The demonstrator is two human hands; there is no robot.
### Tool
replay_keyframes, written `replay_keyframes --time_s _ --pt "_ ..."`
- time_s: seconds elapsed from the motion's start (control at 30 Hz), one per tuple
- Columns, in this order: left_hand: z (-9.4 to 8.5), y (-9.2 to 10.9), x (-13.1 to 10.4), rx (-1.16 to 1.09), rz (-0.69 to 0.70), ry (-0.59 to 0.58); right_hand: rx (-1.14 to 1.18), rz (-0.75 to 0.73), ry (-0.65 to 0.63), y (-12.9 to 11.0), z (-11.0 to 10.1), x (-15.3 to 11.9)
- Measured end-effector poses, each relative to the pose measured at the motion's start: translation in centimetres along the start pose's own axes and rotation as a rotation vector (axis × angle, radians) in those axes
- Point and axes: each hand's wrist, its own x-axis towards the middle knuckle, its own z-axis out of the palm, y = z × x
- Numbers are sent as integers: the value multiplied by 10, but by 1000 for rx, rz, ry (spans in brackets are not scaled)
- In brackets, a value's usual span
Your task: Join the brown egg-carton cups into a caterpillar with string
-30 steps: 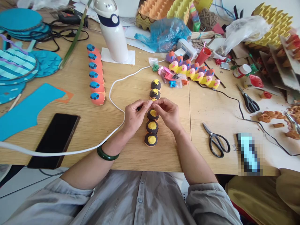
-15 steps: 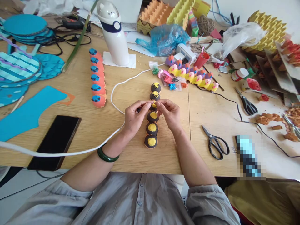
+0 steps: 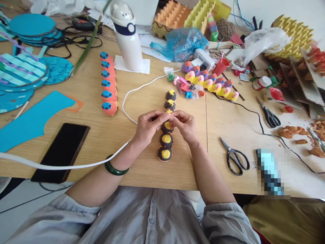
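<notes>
A strip of egg-carton cups [image 3: 166,139], topped with black and with yellow patches, stands upright in my view at the middle of the wooden table. The far two cups carry small black marks on their yellow. Over the third cup from the far end, my left hand [image 3: 148,128] and my right hand [image 3: 187,127] meet fingertip to fingertip, both pinched. Whatever lies between the fingertips is too small and covered to make out. A dark bit shows beneath my left fingers.
Left are an orange cup strip [image 3: 109,88], a white cable [image 3: 83,166], a phone [image 3: 62,150] and blue cut-outs [image 3: 30,120]. Right are black-handled scissors [image 3: 236,159]. Behind stand a white bottle [image 3: 129,47], purple and yellow cup strips [image 3: 215,87] and clay packets [image 3: 186,86].
My fingertips have drawn together over the third cup, covering more of it. The whole view has shifted slightly, so things on the table sit a little further right.
</notes>
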Motion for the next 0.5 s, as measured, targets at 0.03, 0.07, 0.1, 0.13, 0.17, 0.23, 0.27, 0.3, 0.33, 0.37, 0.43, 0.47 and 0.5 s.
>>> replay_keyframes --time_s 0.03,0.07,0.1,0.13,0.17,0.23,0.27,0.3,0.33,0.37,0.43,0.47,0.5 --pt "0 2 1 -74 -73 -35 2 6 -15 -1 0 0" --pt "-1 3 3 -125 -123 -61 3 12 -28 -2 1 -1" --pt "-1 4 4 -150 -149 -76 3 14 -36 -2 1 -1" --pt "-2 5 4 -152 -157 -76 1 14 -39 -3 1 -1" --pt "-2 5 5 -139 -152 -60 -2 14 -39 -3 1 -1" --pt "-2 5 5 -106 -138 -15 -8 10 -26 -2 1 -1" --pt "-1 4 5 -94 -135 5 -10 9 -16 -2 0 0" --pt "-1 3 5 -86 -137 19 -12 9 -2 -1 0 0" --pt "-1 2 5 -81 -140 28 -16 11 14 -1 0 1" --pt "0 2 4 -77 -144 34 -22 13 29 0 -1 1" --pt "0 1 4 -68 -144 40 -35 19 51 1 -1 2" --pt "0 1 4 -61 -140 46 -38 21 56 1 -1 2" --pt "0 1 4 -55 -134 52 -38 22 57 2 -2 3"
